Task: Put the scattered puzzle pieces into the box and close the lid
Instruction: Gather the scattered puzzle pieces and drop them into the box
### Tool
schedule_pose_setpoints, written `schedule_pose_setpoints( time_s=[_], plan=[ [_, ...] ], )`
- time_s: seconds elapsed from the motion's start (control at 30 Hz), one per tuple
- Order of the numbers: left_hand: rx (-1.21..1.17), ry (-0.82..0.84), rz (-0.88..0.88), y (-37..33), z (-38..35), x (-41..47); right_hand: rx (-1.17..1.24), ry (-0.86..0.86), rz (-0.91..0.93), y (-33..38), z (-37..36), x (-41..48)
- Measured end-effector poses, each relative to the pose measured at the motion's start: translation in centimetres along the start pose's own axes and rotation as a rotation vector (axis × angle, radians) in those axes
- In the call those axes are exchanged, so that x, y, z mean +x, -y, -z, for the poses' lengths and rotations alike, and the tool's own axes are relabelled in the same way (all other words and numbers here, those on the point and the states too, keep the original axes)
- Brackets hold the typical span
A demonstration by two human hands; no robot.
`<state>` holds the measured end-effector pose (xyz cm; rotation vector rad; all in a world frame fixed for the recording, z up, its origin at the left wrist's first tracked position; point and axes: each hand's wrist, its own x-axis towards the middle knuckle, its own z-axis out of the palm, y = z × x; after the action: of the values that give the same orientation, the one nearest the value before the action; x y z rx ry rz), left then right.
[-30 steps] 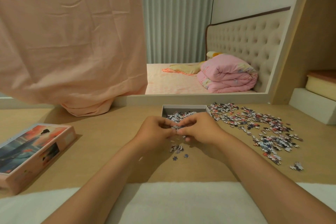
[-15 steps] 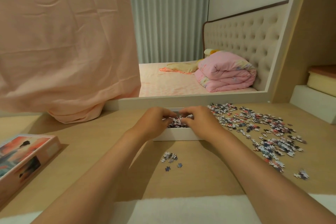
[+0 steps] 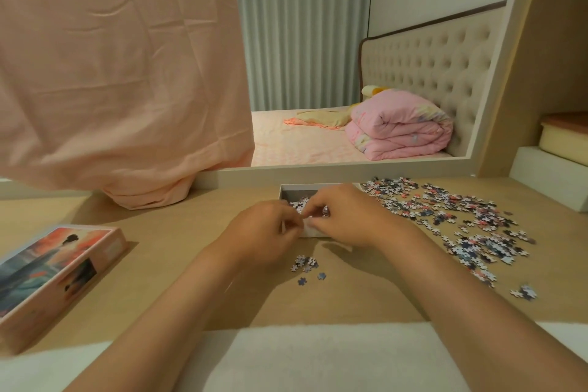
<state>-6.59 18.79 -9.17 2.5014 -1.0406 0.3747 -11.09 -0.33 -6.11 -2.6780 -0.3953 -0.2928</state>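
Note:
A shallow white box (image 3: 294, 190) sits open at the middle of the desk with puzzle pieces in it. My left hand (image 3: 264, 229) and my right hand (image 3: 346, 219) meet over its near edge, fingers curled and fingertips together, pinching a small clump of pieces. A wide scatter of puzzle pieces (image 3: 445, 216) covers the desk right of the box. A small cluster of pieces (image 3: 305, 264) lies just in front of the box, below my hands. The box lid (image 3: 57, 267), printed with a picture, lies at the left near the desk's front edge.
A pink cloth (image 3: 121, 79) hangs down to the desk at the back left. A mirror frame (image 3: 350, 170) runs along the back behind the box. White and yellow boxes (image 3: 553, 169) are stacked at the far right. A white cushion (image 3: 318, 356) lies along the desk's near edge.
My hands lifted pieces from the desk in front of the box and carried them over the box. Since half a second ago they have drawn slightly back to its near edge.

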Motion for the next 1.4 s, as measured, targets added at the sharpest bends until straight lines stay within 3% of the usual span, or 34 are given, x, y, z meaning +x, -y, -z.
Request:
schedule_pose_setpoints(
  time_s=[0.1,0.2,0.6,0.9,1.1,1.17,1.33,1.4],
  plan=[
    [0.056,0.220,0.037,0.5,0.0,-1.9,-0.025,0.306,-0.045,1.2,-0.5,-1.3],
    [0.025,0.281,0.039,0.7,-0.2,-3.1,-0.073,0.466,-0.055,0.8,-1.6,-1.7],
    [-0.150,0.197,0.018,-0.4,-1.0,-3.2,0.175,0.302,-0.125,-0.3,-3.0,-1.7],
    [-0.124,0.170,0.014,-0.5,-1.5,-3.1,0.143,0.252,-0.094,0.0,-3.1,-1.6],
    [-0.232,0.163,0.064,-0.4,-1.6,-3.0,0.172,0.277,-0.130,0.0,-2.7,-1.7],
    [-0.263,0.159,0.066,-0.3,-1.8,-3.0,0.196,0.159,-0.165,-0.4,-2.1,-1.4],
    [-0.259,0.162,0.060,-0.3,-1.9,-2.9,0.257,-0.374,-0.257,-2.5,-0.6,0.2],
    [-0.256,0.160,0.057,-0.3,-2.0,-2.9,0.170,-0.387,-0.304,-3.4,-0.9,0.6]
  ],
)
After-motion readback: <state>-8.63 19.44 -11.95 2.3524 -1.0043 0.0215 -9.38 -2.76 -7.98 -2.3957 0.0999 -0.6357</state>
